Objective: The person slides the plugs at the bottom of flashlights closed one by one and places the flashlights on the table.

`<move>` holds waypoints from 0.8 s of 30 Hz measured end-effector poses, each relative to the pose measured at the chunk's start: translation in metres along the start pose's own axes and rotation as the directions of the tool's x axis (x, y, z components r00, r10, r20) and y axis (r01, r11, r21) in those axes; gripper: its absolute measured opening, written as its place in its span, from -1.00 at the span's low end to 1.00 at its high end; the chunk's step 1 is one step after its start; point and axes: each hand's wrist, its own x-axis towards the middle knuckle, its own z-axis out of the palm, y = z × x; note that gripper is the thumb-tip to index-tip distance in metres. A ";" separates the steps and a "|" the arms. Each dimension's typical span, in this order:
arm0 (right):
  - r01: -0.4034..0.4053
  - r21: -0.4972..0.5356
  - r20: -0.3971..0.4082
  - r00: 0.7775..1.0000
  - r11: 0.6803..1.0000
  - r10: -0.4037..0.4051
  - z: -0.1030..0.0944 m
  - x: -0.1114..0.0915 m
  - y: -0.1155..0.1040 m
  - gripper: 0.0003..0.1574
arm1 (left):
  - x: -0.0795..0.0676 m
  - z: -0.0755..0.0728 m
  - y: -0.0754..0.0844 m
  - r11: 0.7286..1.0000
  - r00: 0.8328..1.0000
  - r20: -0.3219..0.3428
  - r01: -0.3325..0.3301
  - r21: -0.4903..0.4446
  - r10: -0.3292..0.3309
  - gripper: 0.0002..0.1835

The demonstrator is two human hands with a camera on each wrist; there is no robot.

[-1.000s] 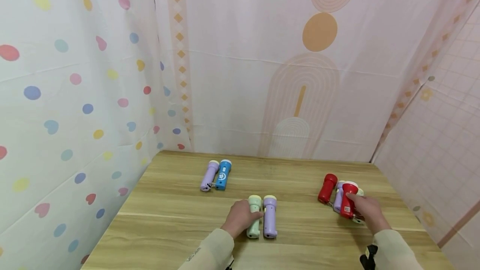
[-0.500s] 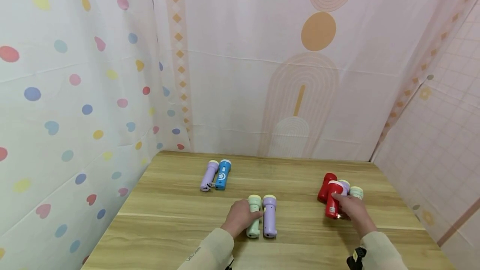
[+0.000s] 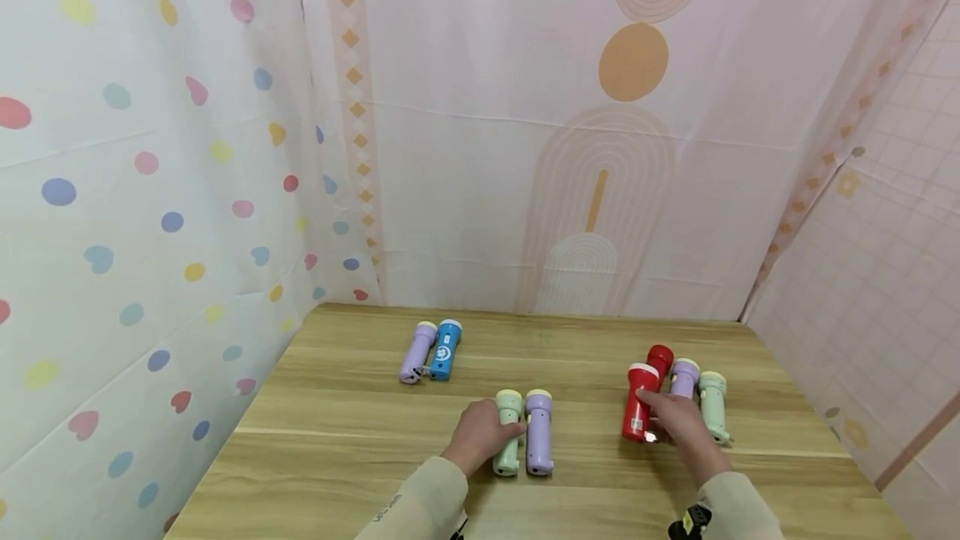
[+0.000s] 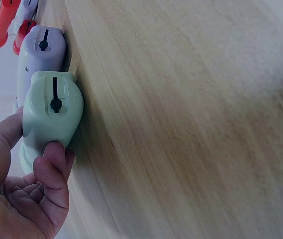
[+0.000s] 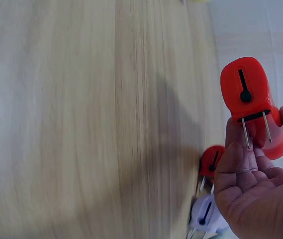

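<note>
The right hand [image 3: 684, 425] grips a glossy, white-rimmed red flashlight [image 3: 634, 408] above the right side of the tabletop [image 3: 345, 440]; the left hand [image 3: 478, 436] pinches a pale green flashlight [image 3: 507, 457] near the front middle, just beside a purple flashlight [image 3: 539, 437]. Streaky wood grain runs across the tabletop. Beyond hang creased cloth curtains [image 3: 457, 190], arch-printed behind, dotted on the left.

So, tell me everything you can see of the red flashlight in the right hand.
The red flashlight looks like smooth plastic, with a whitish rim round its head and a small pale label on its body. Its tail end carries a black keyhole-shaped slot, with two silvery prongs sticking out beside it. The right hand grips it between thumb and fingers, head pointing away from the person, and it appears raised off the table.
</note>
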 end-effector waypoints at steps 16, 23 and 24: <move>-0.002 0.044 0.024 1.000 0.999 0.001 0.034 -0.011 -0.005 -0.37 | 0.000 0.000 -0.001 1.000 1.000 -0.004 -0.007 -0.007 0.007 -0.60; 0.027 0.055 0.041 0.999 0.998 -0.030 0.048 -0.016 -0.005 -0.38 | 0.001 0.001 -0.003 1.000 1.000 -0.005 -0.012 -0.016 0.011 -0.60; 0.031 0.056 0.043 0.999 0.998 -0.033 0.049 -0.016 -0.006 -0.37 | 0.001 0.002 -0.003 1.000 1.000 -0.006 -0.012 -0.019 0.012 -0.60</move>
